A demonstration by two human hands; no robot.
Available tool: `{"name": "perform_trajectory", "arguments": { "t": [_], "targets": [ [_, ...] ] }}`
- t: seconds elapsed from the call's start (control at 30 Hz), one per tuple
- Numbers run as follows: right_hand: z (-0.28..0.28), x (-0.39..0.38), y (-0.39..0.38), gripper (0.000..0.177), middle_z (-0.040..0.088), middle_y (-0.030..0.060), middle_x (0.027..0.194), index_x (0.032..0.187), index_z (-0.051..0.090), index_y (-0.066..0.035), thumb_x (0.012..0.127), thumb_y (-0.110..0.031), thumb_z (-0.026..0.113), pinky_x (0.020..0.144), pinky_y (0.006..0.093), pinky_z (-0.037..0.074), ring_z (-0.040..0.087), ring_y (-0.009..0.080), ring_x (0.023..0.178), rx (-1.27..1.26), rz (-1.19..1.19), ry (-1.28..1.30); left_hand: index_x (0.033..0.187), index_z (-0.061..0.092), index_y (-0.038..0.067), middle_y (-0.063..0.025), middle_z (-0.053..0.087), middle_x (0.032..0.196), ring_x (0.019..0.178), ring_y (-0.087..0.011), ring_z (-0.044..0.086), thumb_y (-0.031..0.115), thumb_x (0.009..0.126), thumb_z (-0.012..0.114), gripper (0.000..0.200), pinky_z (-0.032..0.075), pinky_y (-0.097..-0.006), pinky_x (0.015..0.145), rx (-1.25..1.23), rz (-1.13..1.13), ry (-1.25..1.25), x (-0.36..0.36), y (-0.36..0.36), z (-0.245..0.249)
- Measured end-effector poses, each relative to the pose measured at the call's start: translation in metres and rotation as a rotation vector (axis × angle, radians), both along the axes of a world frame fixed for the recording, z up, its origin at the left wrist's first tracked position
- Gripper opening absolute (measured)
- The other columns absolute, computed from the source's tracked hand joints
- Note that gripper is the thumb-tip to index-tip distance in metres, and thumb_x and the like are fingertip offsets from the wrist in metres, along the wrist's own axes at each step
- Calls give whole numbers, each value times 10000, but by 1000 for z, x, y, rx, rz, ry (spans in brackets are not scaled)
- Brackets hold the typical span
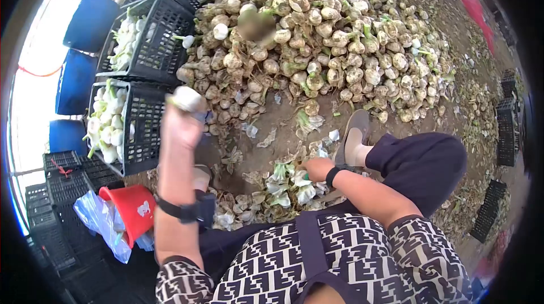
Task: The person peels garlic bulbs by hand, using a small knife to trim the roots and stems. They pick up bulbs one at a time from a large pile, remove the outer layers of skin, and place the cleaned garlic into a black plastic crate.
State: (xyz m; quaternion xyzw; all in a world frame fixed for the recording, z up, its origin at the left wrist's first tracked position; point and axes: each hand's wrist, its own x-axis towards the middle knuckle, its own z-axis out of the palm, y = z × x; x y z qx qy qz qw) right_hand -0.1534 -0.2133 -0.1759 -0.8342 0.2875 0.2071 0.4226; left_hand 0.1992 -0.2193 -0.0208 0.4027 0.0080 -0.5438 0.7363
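Note:
My left hand [182,125], smeared by motion, is raised beside the near crate, its fingers closed on a whitish garlic bulb [187,98]. Low between my legs, my right hand [318,169] is closed around something with a bit of green showing; the rest is hidden. Cut leaves and peeled skins [281,186] lie right under it. A large heap of dirty, untrimmed garlic [340,49] spreads in front of me. To the left, the near black plastic crate [148,134] holds cleaned white bulbs with green stems, and so does the farther crate [160,40].
A red bucket [139,205] with plastic bags [102,224] sits at my left, beside stacked black crates [48,213]. Blue containers [93,20] line the left edge. More crates [507,128] stand at the far right. My shoe [356,134] borders the heap.

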Motion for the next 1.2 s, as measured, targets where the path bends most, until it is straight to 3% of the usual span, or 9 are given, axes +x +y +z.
{"name": "perform_trajectory", "arguments": {
  "t": [0.07,0.13,0.27,0.5,0.6,0.73,0.8,0.83,1.2],
  "targets": [
    [0,1,-27,233,632,167,887,956,593,-77,748,-165,534,704,444,478,612,339,835,-78,-231,220,1224,325,-87,-329,445,1153,1094,-405,475,419,945,289,580,441,-474,916,-131,306,-173,101,-39,47],
    [-17,2,-49,264,628,178,882,986,566,-68,753,-192,560,701,452,476,609,345,833,-130,-514,213,1216,304,-123,-337,428,1167,1126,-444,433,401,941,331,592,418,-479,943,2,381,-207,105,-51,57],
    [-24,23,-100,355,615,213,879,1074,502,-51,746,-141,602,721,456,464,584,385,855,-279,-950,115,881,542,21,-122,580,889,890,-243,577,240,918,462,236,486,-379,831,171,13,-300,35,-27,-24],
    [-51,53,-105,262,611,210,914,1006,568,-52,752,-112,576,750,445,436,557,393,882,-234,-916,-257,1161,484,44,-76,566,1037,941,-223,557,197,895,502,308,456,-352,778,514,-350,-168,-135,58,-96],
    [37,54,-84,182,631,95,815,957,570,-33,781,-79,580,651,325,453,594,176,784,371,-689,-382,1221,437,55,-79,548,1086,990,-222,542,225,908,492,360,442,-359,833,575,-395,-132,-151,76,-79],
    [88,43,-42,195,603,29,848,1001,541,-28,832,-113,588,594,255,446,542,86,761,530,-548,-699,1239,408,53,-83,520,1137,1010,-215,539,198,870,567,427,442,-355,865,254,-412,75,-162,86,-38],
    [120,42,-23,299,577,13,902,1065,495,-26,855,-209,603,575,222,439,533,88,753,767,-952,-816,1241,400,44,-81,516,1149,1033,-200,530,131,831,615,471,435,-345,888,207,-386,-201,-175,83,-14],
    [141,34,-20,398,561,8,926,1100,465,-34,837,-287,625,568,198,426,521,71,743,835,-981,-575,1225,404,32,-79,516,1148,1034,-180,525,33,779,650,510,434,-314,889,201,-322,-225,-181,85,-9],
    [184,25,9,324,553,-8,834,1009,530,-54,851,-328,600,552,212,404,489,53,686,1063,-1100,-682,1159,469,31,-92,543,1141,1009,-174,547,-18,691,687,518,433,-281,865,22,-289,-1379,-199,100,24]
  ]
}}
